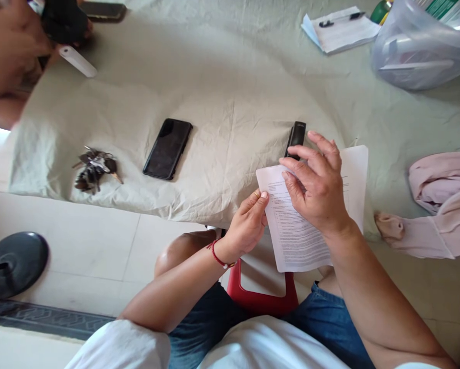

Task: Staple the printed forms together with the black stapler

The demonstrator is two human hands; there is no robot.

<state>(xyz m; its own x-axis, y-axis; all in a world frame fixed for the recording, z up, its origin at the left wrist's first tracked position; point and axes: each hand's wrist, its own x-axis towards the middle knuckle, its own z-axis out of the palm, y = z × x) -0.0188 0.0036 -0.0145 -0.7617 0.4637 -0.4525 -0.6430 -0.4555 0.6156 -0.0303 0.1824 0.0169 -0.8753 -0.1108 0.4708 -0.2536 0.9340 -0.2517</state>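
Note:
Printed sheets of paper (302, 233) hang partly over the table's near edge. Their left edge is pinched between the thumb and fingers of my left hand (248, 220), which wears a red bracelet at the wrist. My right hand (316, 184) hovers over the upper part of the sheets with its fingers spread, holding nothing. Just beyond its fingertips lies a black stapler (297, 135) on the cloth, its near end partly hidden by the hand and paper.
The table (230, 66) has a pale green cloth, with a black phone (168, 148) and a bunch of keys (97, 169) at left. Far right are a notepad (345, 33) with a pen and a plastic container (425, 56). Pink fabric (445, 205) lies right. Another person (14, 56) sits far left.

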